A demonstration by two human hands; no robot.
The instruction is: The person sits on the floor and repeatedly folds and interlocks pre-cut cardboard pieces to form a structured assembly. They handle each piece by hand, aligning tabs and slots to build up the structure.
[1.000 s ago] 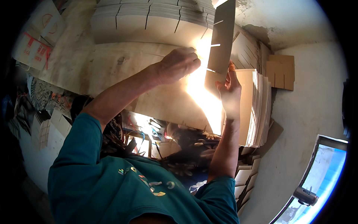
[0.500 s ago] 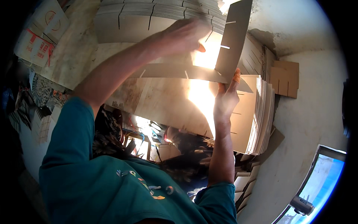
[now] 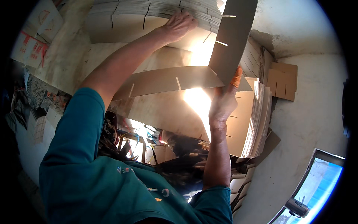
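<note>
My right hand (image 3: 223, 102) is closed on two slotted grey-brown cardboard strips, gripping them where they cross. One strip (image 3: 233, 37) rises away from me; the other strip (image 3: 164, 80) stretches left, under my left forearm. An orange covering wraps a digit of this hand. At the back, my left hand (image 3: 181, 26) reaches to a long stack of slotted cardboard strips (image 3: 123, 28), its fingers curled over the top edge at the front strip. Exactly how much the fingertips hold is hidden.
Beneath the strips lies a wooden tabletop (image 3: 160, 112) with a bright sunlit patch. More slotted cardboard sheets (image 3: 242, 123) stand bundled at the right, before a pale wall (image 3: 309, 112). Printed boxes (image 3: 31, 48) sit at the far left. A window (image 3: 317, 183) is at lower right.
My left hand has moved left, away from the upright strip, to the stack's top edge. The crossed strips in my right hand have shifted slightly left and tilted.
</note>
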